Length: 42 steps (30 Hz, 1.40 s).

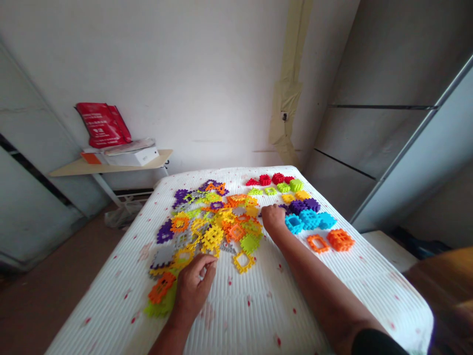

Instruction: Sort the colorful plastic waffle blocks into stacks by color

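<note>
My left hand is closed, its fingers curled at the near edge of a mixed pile of plastic interlocking tiles. A yellow tile lies just beyond its fingertips, and an orange tile rests to its left over a green tile. What the curled fingers hold, if anything, is hidden. Further away, my right hand is closed with its back towards me, beside purple interlocking blocks and blue blocks. Bits of purple show at its edges, but its grip is hidden.
Colour-sorted rows on the right include red blocks, green blocks, yellow blocks and an orange block beside an orange frame tile. A white quilted cover spreads underneath. A side table bears a red bag.
</note>
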Available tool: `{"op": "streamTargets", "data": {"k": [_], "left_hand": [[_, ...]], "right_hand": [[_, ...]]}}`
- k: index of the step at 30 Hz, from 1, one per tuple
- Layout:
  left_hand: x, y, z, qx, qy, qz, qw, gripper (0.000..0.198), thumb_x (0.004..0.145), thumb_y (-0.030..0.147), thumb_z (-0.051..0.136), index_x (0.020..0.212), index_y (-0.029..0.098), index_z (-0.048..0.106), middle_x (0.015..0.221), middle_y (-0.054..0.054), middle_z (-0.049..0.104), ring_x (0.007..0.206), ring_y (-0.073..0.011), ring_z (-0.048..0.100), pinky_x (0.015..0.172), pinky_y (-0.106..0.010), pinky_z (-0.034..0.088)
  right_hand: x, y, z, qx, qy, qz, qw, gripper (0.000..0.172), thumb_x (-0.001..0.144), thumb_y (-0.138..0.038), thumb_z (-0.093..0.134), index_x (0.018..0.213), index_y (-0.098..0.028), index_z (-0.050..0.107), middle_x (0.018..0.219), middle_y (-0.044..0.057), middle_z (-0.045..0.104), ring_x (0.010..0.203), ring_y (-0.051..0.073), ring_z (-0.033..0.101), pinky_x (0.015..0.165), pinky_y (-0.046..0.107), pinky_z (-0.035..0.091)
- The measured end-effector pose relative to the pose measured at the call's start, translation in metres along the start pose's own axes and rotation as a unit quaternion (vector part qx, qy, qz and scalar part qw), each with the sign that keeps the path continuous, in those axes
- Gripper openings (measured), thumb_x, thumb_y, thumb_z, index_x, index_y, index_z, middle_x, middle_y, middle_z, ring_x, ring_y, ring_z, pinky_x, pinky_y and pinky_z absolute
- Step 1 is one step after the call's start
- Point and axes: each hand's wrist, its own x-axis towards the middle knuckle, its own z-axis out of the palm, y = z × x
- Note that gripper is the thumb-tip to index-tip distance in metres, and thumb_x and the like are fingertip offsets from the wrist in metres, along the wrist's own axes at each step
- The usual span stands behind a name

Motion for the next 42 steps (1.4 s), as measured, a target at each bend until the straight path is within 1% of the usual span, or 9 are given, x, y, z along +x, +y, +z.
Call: {"op": "streamTargets", "data": {"k": [9,13,16,20,24,27,31,37,42], "left_hand": [[0.0,0.004,-0.002,-0.001,0.002,-0.001,1.0,0.021,0.08,0.032,0.05,0.071,0.019,0.064,0.063,0.0,0.062,0.055,-0.0125,0.052,0.055,-0.022,0.044],[0.0,0.005,-0.002,-0.007,0.009,0.004,1.0,0.02,0.08,0.03,0.05,0.071,0.019,0.065,0.061,0.001,0.061,0.054,-0.0121,0.052,0.055,-0.022,0.043],[0.0,0.005,-0.001,-0.011,0.008,0.003,1.0,0.021,0.08,0.03,0.05,0.071,0.019,0.065,0.062,0.0,0.062,0.054,-0.0121,0.052,0.055,-0.022,0.043],[0.001,0.005,-0.001,-0.01,0.003,-0.005,1.0,0.021,0.08,0.031,0.049,0.072,0.019,0.065,0.065,-0.001,0.064,0.056,-0.0126,0.053,0.056,-0.023,0.044],[0.001,0.006,-0.002,-0.003,0.012,-0.017,1.0,0.021,0.08,0.031,0.05,0.073,0.02,0.065,0.064,0.0,0.064,0.056,-0.0129,0.054,0.056,-0.023,0.044],[0.001,0.007,-0.003,-0.004,0.023,-0.023,0.999,0.02,0.079,0.031,0.05,0.072,0.02,0.066,0.064,0.0,0.065,0.055,-0.0129,0.056,0.056,-0.023,0.045],[0.002,0.005,-0.001,-0.008,0.024,-0.037,0.999,0.02,0.078,0.031,0.05,0.073,0.019,0.066,0.067,-0.001,0.067,0.059,-0.0142,0.061,0.057,-0.023,0.048],[0.003,0.002,0.0,-0.024,0.017,-0.042,0.999,0.018,0.077,0.028,0.051,0.077,0.019,0.067,0.073,-0.002,0.07,0.067,-0.016,0.065,0.062,-0.025,0.05],[0.0,-0.005,0.005,-0.034,0.02,-0.039,0.998,0.018,0.079,0.028,0.05,0.08,0.019,0.067,0.075,-0.002,0.069,0.068,-0.0154,0.064,0.064,-0.025,0.05]], "right_hand": [[0.0,-0.005,0.007,-0.023,0.04,0.009,0.999,0.029,0.089,-0.031,0.052,0.103,-0.012,0.069,0.099,0.025,0.067,0.099,0.031,0.062,0.074,0.041,0.046],[-0.005,-0.004,0.003,-0.022,0.061,0.005,0.998,0.026,0.09,-0.02,0.047,0.099,-0.011,0.069,0.094,0.023,0.068,0.092,0.029,0.064,0.071,0.038,0.047],[-0.01,-0.006,-0.006,-0.019,0.093,-0.015,0.995,0.03,0.09,-0.011,0.04,0.101,-0.011,0.067,0.097,0.021,0.067,0.091,0.028,0.064,0.071,0.037,0.047],[-0.007,-0.025,-0.019,-0.004,0.121,-0.098,0.988,0.031,0.09,-0.012,0.037,0.105,-0.016,0.065,0.102,0.015,0.067,0.096,0.023,0.061,0.078,0.033,0.045],[0.011,-0.059,-0.023,0.018,0.117,-0.187,0.975,0.03,0.09,-0.015,0.04,0.106,-0.021,0.065,0.106,0.009,0.068,0.103,0.019,0.057,0.081,0.026,0.044],[0.029,-0.083,-0.019,0.032,0.106,-0.224,0.968,0.032,0.089,-0.013,0.041,0.11,-0.023,0.064,0.107,0.006,0.068,0.104,0.018,0.056,0.081,0.024,0.044],[0.047,-0.106,-0.01,0.042,0.08,-0.243,0.966,0.034,0.087,-0.012,0.044,0.113,-0.023,0.064,0.108,0.005,0.069,0.103,0.017,0.058,0.083,0.024,0.044],[0.055,-0.115,-0.004,0.044,0.056,-0.236,0.969,0.035,0.086,-0.015,0.047,0.115,-0.025,0.063,0.105,0.005,0.069,0.102,0.019,0.058,0.079,0.025,0.045],[0.044,-0.109,-0.01,0.055,0.08,-0.251,0.963,0.031,0.085,-0.015,0.048,0.109,-0.023,0.066,0.104,0.006,0.069,0.104,0.019,0.057,0.084,0.029,0.043]]}}
